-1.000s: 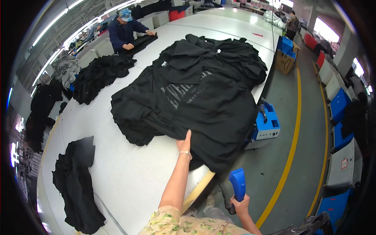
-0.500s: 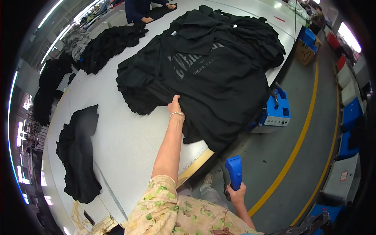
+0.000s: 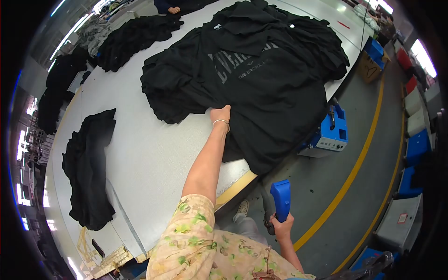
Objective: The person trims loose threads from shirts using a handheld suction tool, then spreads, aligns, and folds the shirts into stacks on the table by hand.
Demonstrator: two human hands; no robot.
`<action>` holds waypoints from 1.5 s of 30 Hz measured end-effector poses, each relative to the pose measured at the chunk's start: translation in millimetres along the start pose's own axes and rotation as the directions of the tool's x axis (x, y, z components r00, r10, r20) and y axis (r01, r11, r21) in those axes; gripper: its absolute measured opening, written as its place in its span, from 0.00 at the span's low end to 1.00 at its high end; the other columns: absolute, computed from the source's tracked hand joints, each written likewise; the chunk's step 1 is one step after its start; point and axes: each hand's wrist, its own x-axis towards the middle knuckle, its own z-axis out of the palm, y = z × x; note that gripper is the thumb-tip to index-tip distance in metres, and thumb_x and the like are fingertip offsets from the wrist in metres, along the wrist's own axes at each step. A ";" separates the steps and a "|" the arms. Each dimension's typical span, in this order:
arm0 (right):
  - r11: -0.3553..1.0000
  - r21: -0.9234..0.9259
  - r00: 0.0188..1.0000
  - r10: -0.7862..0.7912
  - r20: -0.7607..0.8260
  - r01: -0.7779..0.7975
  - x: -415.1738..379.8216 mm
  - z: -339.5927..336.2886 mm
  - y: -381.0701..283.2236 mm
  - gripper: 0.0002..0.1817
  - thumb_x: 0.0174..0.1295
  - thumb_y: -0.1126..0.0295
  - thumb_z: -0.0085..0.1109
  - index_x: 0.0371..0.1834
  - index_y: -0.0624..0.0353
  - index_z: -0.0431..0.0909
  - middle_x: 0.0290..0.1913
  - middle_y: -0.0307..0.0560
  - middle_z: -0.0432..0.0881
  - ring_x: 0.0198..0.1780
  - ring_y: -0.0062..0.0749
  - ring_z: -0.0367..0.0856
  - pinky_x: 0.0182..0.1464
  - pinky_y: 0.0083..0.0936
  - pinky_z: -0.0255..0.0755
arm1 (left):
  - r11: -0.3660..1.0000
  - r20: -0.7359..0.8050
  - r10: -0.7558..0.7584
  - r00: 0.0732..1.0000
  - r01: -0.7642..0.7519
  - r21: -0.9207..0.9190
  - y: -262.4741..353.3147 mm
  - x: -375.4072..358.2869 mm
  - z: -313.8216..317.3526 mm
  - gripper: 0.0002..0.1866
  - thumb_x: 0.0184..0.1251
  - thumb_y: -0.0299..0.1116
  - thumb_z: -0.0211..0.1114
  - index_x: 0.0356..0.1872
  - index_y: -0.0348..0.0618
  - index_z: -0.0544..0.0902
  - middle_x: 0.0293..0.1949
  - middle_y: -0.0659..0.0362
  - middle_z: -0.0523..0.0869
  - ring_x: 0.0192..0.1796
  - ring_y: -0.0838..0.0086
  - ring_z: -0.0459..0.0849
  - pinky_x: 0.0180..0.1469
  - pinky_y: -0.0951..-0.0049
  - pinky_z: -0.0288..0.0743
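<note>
A black T-shirt [image 3: 280,102] with grey printed lettering lies on top of a heap of black garments, its lower part hanging over the table edge. My left hand [image 3: 220,113] is closed on the shirt's near-left edge, with the fingertips partly hidden by cloth. Below and right of the table corner, my right hand [image 3: 283,224] grips a blue clipper-shaped handheld tool [image 3: 281,198], its wide head pointing up. A dark hose-like piece [image 3: 269,219] shows beside the tool. The tool is apart from the shirt.
The white table [image 3: 144,144] also bears a black garment [image 3: 91,170] at left and a dark pile [image 3: 135,42] farther back. A blue machine box [image 3: 332,133] stands under the right edge. A co-worker's hand [image 3: 174,10] shows at the far side. Bins line the aisle.
My view has shifted, so the table and shirt sit higher in it. My left hand keeps its hold on the shirt edge, and my right keeps the blue tool. The co-worker is less visible.
</note>
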 end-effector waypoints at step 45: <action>0.984 -0.175 0.990 -0.019 0.140 0.044 -94.6 173.2 -24.8 0.08 0.49 0.78 0.65 0.29 0.63 0.74 0.21 0.38 0.75 0.23 0.22 0.75 0.28 0.25 0.69 | 0.531 0.156 0.758 0.633 -0.738 0.417 -197.9 -89.7 -451.6 0.14 0.65 0.32 0.65 0.51 0.42 0.83 0.57 0.51 0.83 0.61 0.54 0.77 0.65 0.57 0.66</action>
